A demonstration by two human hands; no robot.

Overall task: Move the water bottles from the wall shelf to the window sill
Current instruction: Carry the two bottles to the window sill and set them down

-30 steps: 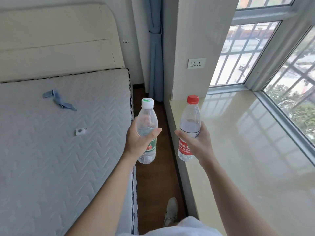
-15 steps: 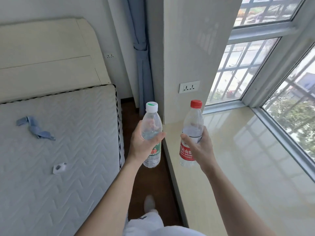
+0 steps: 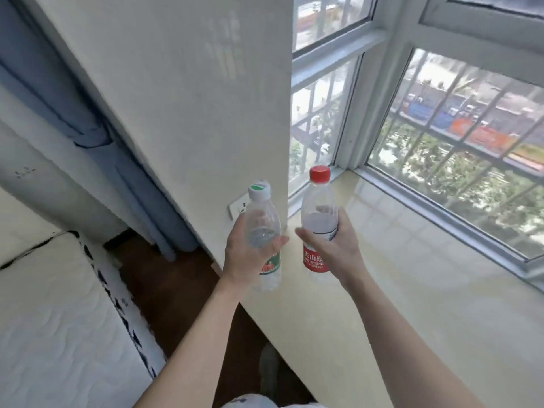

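1. Carrying step, likely near its end: both bottles held at the centre of the frame, over the near end of the window sill point(image 3: 412, 290), neither clearly set down.
2. Left hand point(image 3: 250, 254): wrapped round the middle of the white-capped bottle point(image 3: 263, 213), thumb across the front, fingers behind. Upright, with the base low over the sill's left edge.
3. Right hand point(image 3: 332, 245): curled round the red-capped bottle point(image 3: 318, 201), thumb to the left, fingertips visible through the plastic. Upright, just right of the other bottle and apart from it. Base close to the sill; touching or not, impossible to tell.
4. Next, probably: lower both straight down, bases flat, then loosen the grip. Worth shifting the left one rightward first, away from the edge and the drop to the dark wooden floor point(image 3: 176, 284).
5. Bottles: thin clear plastic, slim and round-shouldered, partly filled, so light and easily dented. Green-and-red label on the left, red label on the right.
6. Sill: broad, pale, glossy slab with window reflections; smooth, possibly slippery.
7. Elsewhere: matt cream wall point(image 3: 191, 113) upper centre, blue curtain point(image 3: 88, 128) upper left, quilted white mattress point(image 3: 59, 319) lower left, barred window point(image 3: 456, 142) upper right.
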